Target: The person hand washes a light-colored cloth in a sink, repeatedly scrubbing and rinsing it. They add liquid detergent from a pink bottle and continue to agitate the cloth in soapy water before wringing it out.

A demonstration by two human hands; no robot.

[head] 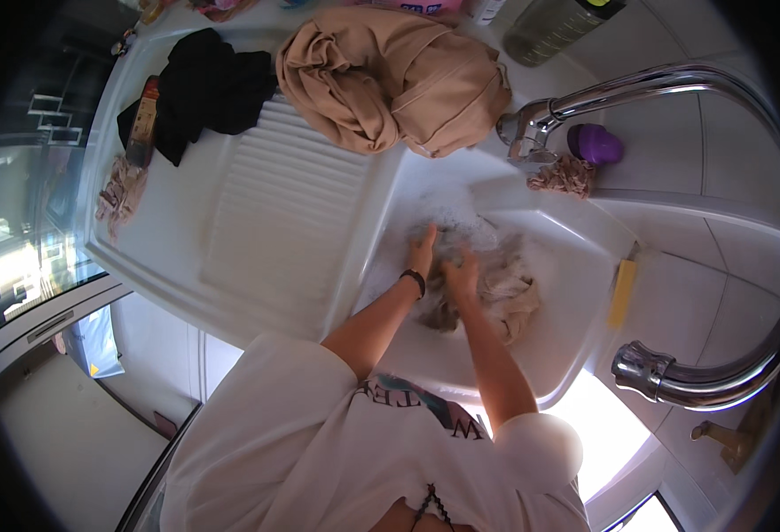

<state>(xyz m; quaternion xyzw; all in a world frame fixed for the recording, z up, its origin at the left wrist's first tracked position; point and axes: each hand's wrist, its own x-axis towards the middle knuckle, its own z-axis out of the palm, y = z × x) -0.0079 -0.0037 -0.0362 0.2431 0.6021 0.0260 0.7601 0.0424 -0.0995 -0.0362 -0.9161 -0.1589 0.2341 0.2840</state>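
Observation:
Both hands are down in a white laundry sink [583, 292] that holds sudsy water. My left hand [423, 251], with a dark band at the wrist, dips into the foam, its fingertips partly hidden. Close on its right, my right hand [461, 271] has bent fingers against wet fabric; suds and blur hide whether either hand grips it. A soaked beige cloth [513, 302] lies in the water beside and below my right hand, with darker, brownish wet fabric [439, 302] between the forearms. White foam [446, 199] gathers beyond the hands.
A bundled tan garment [396, 80] rests beyond the ribbed washboard [290, 173]. Black cloth [210, 86], a small box [144, 123] and pinkish cloth [122, 193] lie left. Chrome tap [636, 96], purple object [596, 144], crumpled mesh [563, 177] and yellow bar [621, 292] are at right.

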